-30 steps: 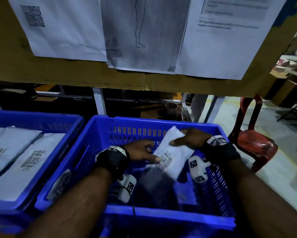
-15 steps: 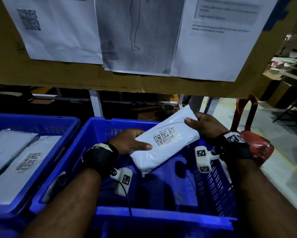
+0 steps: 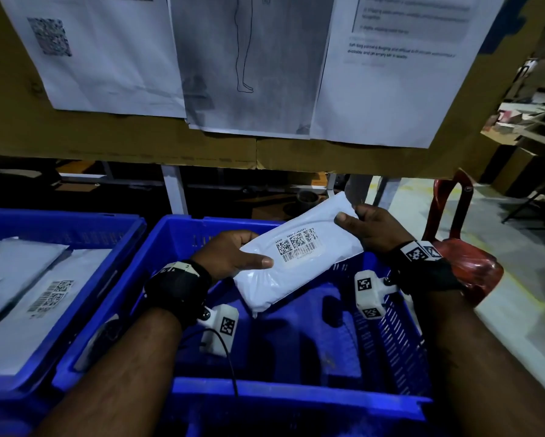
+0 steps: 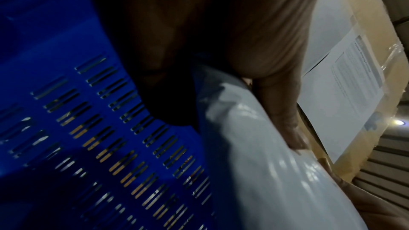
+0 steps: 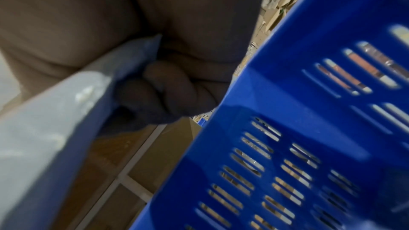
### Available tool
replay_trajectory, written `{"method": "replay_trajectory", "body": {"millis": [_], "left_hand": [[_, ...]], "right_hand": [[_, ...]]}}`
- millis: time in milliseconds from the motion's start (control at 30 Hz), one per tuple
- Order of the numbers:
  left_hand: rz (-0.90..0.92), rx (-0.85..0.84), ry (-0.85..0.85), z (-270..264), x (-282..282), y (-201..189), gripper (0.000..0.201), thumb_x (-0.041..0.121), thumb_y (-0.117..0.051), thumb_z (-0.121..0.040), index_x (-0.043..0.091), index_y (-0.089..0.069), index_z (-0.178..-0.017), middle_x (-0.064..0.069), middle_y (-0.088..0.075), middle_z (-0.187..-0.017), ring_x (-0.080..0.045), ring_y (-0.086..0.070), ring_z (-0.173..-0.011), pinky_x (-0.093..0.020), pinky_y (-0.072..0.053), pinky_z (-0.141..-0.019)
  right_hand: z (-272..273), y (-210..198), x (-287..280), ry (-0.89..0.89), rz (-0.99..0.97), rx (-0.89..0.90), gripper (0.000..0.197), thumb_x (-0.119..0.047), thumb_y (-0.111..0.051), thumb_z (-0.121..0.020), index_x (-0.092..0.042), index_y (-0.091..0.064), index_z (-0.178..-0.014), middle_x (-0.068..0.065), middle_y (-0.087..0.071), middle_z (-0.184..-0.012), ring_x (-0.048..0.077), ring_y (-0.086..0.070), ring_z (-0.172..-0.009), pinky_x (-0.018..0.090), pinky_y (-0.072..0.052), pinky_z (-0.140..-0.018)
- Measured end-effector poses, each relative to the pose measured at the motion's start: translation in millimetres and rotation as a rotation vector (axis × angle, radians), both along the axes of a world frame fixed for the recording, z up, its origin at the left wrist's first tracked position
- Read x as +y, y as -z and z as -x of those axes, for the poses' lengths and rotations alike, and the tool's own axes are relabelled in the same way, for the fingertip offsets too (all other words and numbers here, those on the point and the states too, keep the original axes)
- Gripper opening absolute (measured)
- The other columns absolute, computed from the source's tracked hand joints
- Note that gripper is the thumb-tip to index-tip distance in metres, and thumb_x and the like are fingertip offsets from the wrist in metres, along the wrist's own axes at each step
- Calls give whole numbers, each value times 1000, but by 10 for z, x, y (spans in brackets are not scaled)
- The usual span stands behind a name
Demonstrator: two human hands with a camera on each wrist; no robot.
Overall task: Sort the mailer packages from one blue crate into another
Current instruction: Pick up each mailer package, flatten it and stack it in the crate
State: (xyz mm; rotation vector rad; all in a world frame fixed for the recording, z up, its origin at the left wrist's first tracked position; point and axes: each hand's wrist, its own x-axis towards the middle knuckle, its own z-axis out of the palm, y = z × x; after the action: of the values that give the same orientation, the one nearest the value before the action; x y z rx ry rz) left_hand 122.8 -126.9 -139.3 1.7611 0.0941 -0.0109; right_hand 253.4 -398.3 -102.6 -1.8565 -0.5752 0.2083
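Beneath a cardboard board hung with printed sheets, both hands, the left hand and right hand, grip a white mailer package above the near-empty blue crate; its slick plastic could slip during transfer to the left crate.

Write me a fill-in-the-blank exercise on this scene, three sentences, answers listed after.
1. The white mailer is held by ____ hands.
2. The mailer's barcode label faces ____.
3. The crate under the mailer is ____ in colour, like the left crate holding other mailers.

Missing words: both; up; blue
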Motion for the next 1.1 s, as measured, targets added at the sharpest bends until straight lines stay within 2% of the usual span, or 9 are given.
{"method": "replay_trajectory", "body": {"millis": [200,267,367,533,633,767,900,1000,1100], "left_hand": [[90,-29,-30,7,-11,-14,28,6,-85,-70,10,-68,-93,-7,-75,-90,-18,-70,-79,-28,-55,-67],[181,-66,-66,-3,-9,-9,37,5,-85,-65,9,-65,-96,-6,-75,-91,-19,-70,-80,-31,-58,-70],[321,-98,-91,-8,-36,-23,51,1,-83,-65,1,-60,-111,-11,-74,-105,-25,-69,-92,-39,-57,-83],[360,-72,-2,11,-140,-8,62,-10,-79,-66,0,-58,-123,-17,-69,-118,-30,-67,-106,-42,-56,-91],[357,-48,49,26,-188,5,67,-12,-76,-67,-3,-54,-129,-19,-65,-125,-38,-61,-117,-46,-53,-96],[337,-50,105,47,-199,8,67,-10,-73,-70,-3,-51,-133,-22,-61,-130,-41,-59,-119,-54,-48,-100],[334,-36,73,56,-185,-20,61,-15,-71,-74,-2,-53,-131,-20,-64,-126,-40,-60,-118,-53,-49,-99],[327,-33,45,55,-183,-30,54,-13,-69,-78,-1,-56,-129,-17,-66,-124,-36,-63,-115,-50,-50,-99],[344,-45,-8,56,-194,-66,51,-3,-71,-76,-3,-58,-125,-18,-68,-120,-35,-65,-112,-47,-52,-97]], "right_hand": [[-14,0,33,90,-90,-5,31,-44,-67,-88,-15,-66,-77,-6,-66,-63,9,-59,-55,21,-45,-52],[-13,-3,36,67,-199,102,51,-61,-68,-79,-10,-65,-85,7,-63,-67,21,-54,-56,28,-44,-51],[20,10,90,-124,-326,324,73,-69,-78,-58,-12,-60,-101,9,-65,-74,21,-59,-56,27,-49,-49],[223,108,348,-286,-105,326,32,-25,-74,-82,-14,-63,-110,16,-69,-95,21,-67,-70,31,-56,-57],[291,194,471,-381,-63,319,40,-24,-75,-80,-11,-66,-117,15,-72,-108,21,-67,-76,29,-53,-57],[341,193,509,-401,-86,314,31,-13,-72,-84,-4,-66,-114,10,-74,-99,14,-66,-65,24,-50,-53],[356,191,508,-417,-84,332,41,-19,-72,-79,-5,-65,-117,13,-72,-109,19,-68,-78,25,-52,-56],[371,176,512,-416,-78,335,37,-21,-73,-77,-11,-68,-112,12,-73,-109,27,-65,-84,31,-52,-59],[354,213,511,-422,-45,350,33,-21,-80,-75,-16,-72,-106,11,-73,-108,44,-63,-97,49,-52,-83]]}}
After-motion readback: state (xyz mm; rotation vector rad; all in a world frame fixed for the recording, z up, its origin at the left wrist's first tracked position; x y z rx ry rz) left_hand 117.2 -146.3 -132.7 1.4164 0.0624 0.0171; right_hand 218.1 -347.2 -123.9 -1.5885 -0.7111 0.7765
